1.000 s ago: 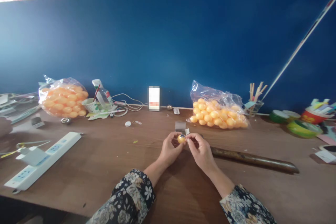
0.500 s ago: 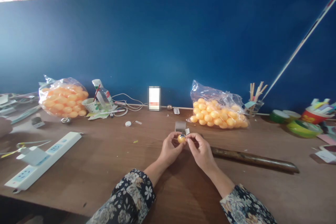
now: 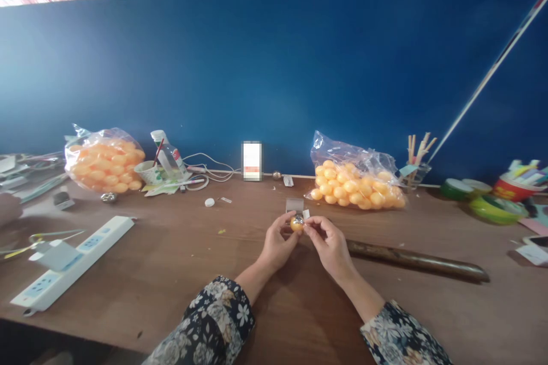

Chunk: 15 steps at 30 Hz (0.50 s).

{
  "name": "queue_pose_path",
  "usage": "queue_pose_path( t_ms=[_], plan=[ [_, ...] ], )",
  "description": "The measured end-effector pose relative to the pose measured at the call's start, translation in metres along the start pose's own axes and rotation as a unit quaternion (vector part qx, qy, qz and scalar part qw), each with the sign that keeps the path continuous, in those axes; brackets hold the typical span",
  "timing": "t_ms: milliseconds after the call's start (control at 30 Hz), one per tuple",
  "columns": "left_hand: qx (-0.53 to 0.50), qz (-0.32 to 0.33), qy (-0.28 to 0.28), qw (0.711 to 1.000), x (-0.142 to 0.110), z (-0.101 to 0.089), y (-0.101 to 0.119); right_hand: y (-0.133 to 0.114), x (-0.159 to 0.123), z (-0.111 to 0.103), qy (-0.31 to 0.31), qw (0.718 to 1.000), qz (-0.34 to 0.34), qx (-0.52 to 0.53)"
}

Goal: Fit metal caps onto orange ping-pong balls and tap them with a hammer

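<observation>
Above the brown table, my left hand point(image 3: 277, 244) holds a small orange ball point(image 3: 295, 227) between thumb and fingers. Shiny silver covers part of the ball's upper side. My right hand point(image 3: 333, 244) is closed in a pinch at the ball's right edge; whatever lies between its fingertips is too small to make out. Just behind the ball is a small grey rectangular piece point(image 3: 294, 204), partly hidden by my fingers. A dark brown wooden stick point(image 3: 417, 260) lies to the right of my right hand.
Clear bags of orange balls stand at the left point(image 3: 107, 165) and right point(image 3: 359, 185). A white power strip point(image 3: 75, 262) lies front left. Silver balls point(image 3: 109, 198), a white cap point(image 3: 209, 202), a plastic bottle point(image 3: 171, 157), tape rolls point(image 3: 496, 208) and a red pen tub point(image 3: 516, 185) are about.
The ball has turned slightly in my fingers, and more of its silver side faces me. Both hands stay in nearly the same place; the view has shifted a little.
</observation>
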State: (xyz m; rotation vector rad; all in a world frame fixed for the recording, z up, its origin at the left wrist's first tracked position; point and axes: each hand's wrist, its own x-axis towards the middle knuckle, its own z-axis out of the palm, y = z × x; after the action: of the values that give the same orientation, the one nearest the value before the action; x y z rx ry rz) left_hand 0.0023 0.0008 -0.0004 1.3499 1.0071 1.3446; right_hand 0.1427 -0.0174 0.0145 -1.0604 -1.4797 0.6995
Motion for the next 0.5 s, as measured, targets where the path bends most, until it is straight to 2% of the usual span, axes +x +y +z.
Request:
queue_pose_path(
  t_ms=[133, 333, 500],
  plan=[
    [-0.030, -0.001, -0.009, 1.000, -0.0007, -0.0003, 0.0001, 0.0033, 0.0007, 0.0006, -0.006, 1.000, -0.004, -0.003],
    [-0.053, -0.003, -0.025, 0.998, -0.0030, -0.0012, 0.0014, 0.0029, 0.0022, 0.0006, -0.014, 0.999, -0.048, -0.010],
    [-0.075, -0.007, -0.041, 0.996, -0.0044, -0.0015, 0.0020, 0.0016, 0.0023, 0.0017, -0.005, 1.000, -0.013, 0.027]
  ],
)
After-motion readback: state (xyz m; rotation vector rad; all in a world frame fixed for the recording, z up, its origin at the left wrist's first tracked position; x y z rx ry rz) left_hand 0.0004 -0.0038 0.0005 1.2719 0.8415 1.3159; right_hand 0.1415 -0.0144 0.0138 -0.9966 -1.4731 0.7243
